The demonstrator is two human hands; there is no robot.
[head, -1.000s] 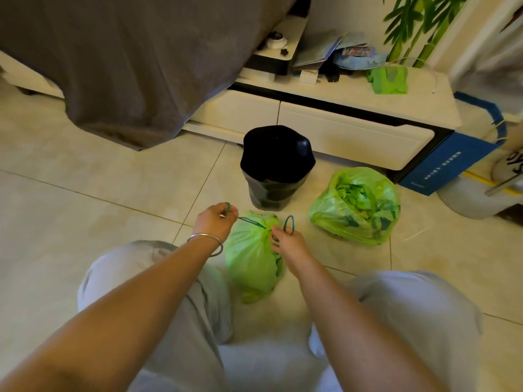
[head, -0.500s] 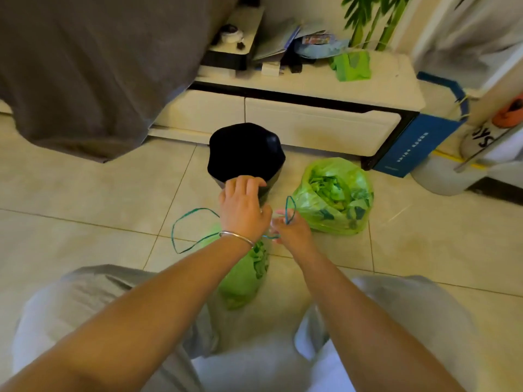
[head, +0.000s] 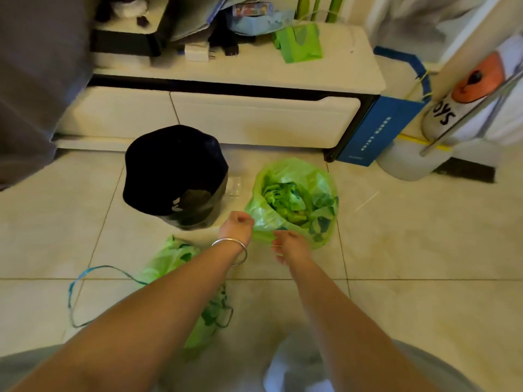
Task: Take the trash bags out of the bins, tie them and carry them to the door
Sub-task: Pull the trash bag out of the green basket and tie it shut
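Two green trash bags lie on the tiled floor. The nearer green bag (head: 169, 258) lies under my left forearm, its blue drawstring (head: 73, 295) looped loose on the floor to the left. The second green bag (head: 297, 199) stands open-topped to the right of a bin lined with a black bag (head: 175, 171). My left hand (head: 236, 226), with a silver bangle on the wrist, is closed on that second bag's near edge. My right hand (head: 288, 246) pinches the same edge just beside it.
A low white cabinet (head: 254, 117) with drawers runs behind the bin, with clutter and a green packet (head: 300, 42) on top. A blue box (head: 376, 128) and a white container (head: 407, 162) stand at the right. Grey fabric (head: 34, 66) hangs at the left. My knees fill the bottom.
Both hands let go of the nearer bag's drawstring and moved right and forward to the second green bag's edge. The nearer bag and its string now lie loose on the floor.
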